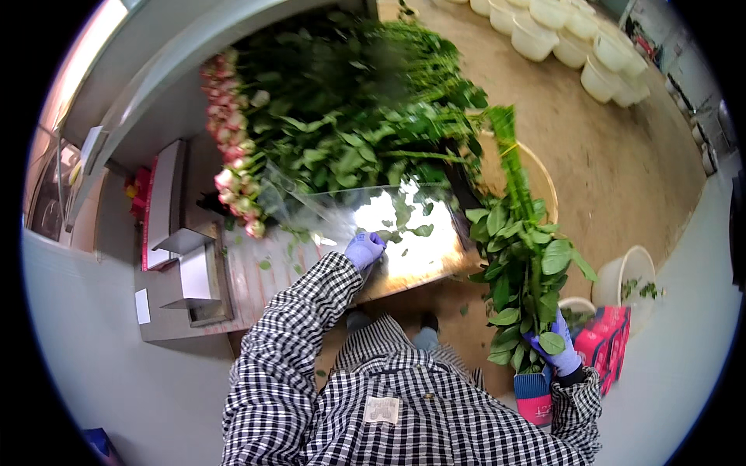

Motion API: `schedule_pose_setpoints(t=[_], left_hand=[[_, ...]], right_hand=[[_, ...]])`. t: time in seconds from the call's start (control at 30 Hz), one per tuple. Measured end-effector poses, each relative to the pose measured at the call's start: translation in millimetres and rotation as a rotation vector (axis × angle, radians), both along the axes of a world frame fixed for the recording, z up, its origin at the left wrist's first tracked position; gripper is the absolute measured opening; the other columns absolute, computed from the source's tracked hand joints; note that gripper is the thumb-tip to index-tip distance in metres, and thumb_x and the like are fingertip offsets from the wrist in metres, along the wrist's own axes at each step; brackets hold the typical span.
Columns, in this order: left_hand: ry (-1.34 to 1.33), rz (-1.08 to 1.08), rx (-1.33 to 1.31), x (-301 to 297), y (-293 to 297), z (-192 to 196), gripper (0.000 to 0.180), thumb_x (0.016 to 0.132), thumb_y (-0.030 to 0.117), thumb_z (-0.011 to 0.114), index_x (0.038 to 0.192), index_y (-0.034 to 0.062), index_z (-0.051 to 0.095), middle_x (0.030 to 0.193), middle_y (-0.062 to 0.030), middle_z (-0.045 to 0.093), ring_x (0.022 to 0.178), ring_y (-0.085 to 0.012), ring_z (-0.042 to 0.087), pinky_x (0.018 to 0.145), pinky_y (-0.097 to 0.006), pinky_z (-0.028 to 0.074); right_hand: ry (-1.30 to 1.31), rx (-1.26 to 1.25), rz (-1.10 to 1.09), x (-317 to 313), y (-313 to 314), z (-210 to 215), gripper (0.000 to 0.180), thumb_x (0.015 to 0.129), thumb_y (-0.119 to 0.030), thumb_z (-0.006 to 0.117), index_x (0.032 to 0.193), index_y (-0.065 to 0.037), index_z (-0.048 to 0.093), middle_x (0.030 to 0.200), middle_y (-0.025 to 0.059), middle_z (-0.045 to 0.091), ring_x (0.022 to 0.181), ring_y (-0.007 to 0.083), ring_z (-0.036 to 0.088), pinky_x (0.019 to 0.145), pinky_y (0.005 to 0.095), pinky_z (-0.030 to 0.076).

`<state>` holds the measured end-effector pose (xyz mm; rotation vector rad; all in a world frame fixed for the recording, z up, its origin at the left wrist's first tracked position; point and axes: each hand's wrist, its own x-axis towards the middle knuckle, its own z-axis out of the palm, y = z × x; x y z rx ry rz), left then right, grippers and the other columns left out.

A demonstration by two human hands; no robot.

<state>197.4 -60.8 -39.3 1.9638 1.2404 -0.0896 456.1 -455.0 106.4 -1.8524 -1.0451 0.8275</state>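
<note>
Purple gloves: you wear one on each hand, seen from your head camera looking down past checked sleeves.
Right hand (561, 353): low at your right side, grip clenched around a leafy stem bundle (519, 256), stems upright with cut ends pointing away, held clear of the worktop so leaves hang free.
Left hand (364, 248): fingers curled down on a clear plastic sheet (404, 225); whether it pinches or only presses, I cannot tell.
Worktop (272, 272): pale, sprinkled with loose leaves.
Rose pile (326, 116): heaped across the far worktop, pink heads to your left.
Obstacles: a white bucket (625, 276) and a pink box (610, 338) crowd your right hand; more white buckets (575, 39) stand well apart on the floor.
</note>
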Motion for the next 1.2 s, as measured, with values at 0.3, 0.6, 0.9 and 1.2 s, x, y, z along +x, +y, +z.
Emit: schedule_pose_setpoints(t=[0.3, 0.6, 0.9, 1.2], left_hand=[[-0.028, 0.3, 0.365, 0.7, -40.8, -43.4, 0.018, 0.085, 0.024, 0.063, 0.085, 0.006, 0.061, 0.076, -0.0096, 0.063, 0.069, -0.0231, 0.061, 0.065, -0.034, 0.048], [-0.312, 0.008, 0.501, -8.4, -35.4, -33.2, 0.021, 0.086, 0.019, 0.062, 0.1, 0.0034, 0.06, 0.095, -0.018, 0.062, 0.088, -0.0343, 0.06, 0.08, -0.04, 0.047], [-0.348, -0.014, -0.359, -22.4, -34.9, -47.1, 0.016, 0.084, 0.012, 0.062, 0.096, 0.0017, 0.062, 0.084, -0.0015, 0.064, 0.073, -0.0103, 0.055, 0.069, -0.027, 0.048], [-0.513, 0.381, 0.196, -21.9, -91.3, -64.3, 0.015, 0.084, 0.011, 0.063, 0.096, 0.002, 0.063, 0.1, -0.0113, 0.063, 0.093, -0.0192, 0.06, 0.083, -0.031, 0.048]], right_hand=[[-0.488, -0.424, 0.237, 20.0, -86.2, 4.4, 0.072, 0.065, -0.038, 0.079, 0.123, -0.005, 0.051, 0.123, 0.0215, 0.05, 0.108, 0.0395, 0.054, 0.088, 0.0448, 0.047], [-0.71, -0.526, 0.427, -1.8, 39.1, -43.6, 0.057, 0.07, -0.039, 0.075, 0.119, -0.017, 0.055, 0.112, 0.0151, 0.051, 0.098, 0.0326, 0.058, 0.08, 0.0442, 0.047], [-0.58, -0.426, 0.389, -3.9, -16.7, -39.8, 0.061, 0.069, -0.041, 0.076, 0.118, -0.012, 0.056, 0.109, 0.0166, 0.052, 0.092, 0.0348, 0.059, 0.075, 0.044, 0.049], [-0.679, -0.786, 0.43, -27.8, -23.4, -60.0, 0.055, 0.071, -0.032, 0.074, 0.121, -0.018, 0.056, 0.108, 0.0149, 0.052, 0.095, 0.0332, 0.058, 0.079, 0.0437, 0.048]])
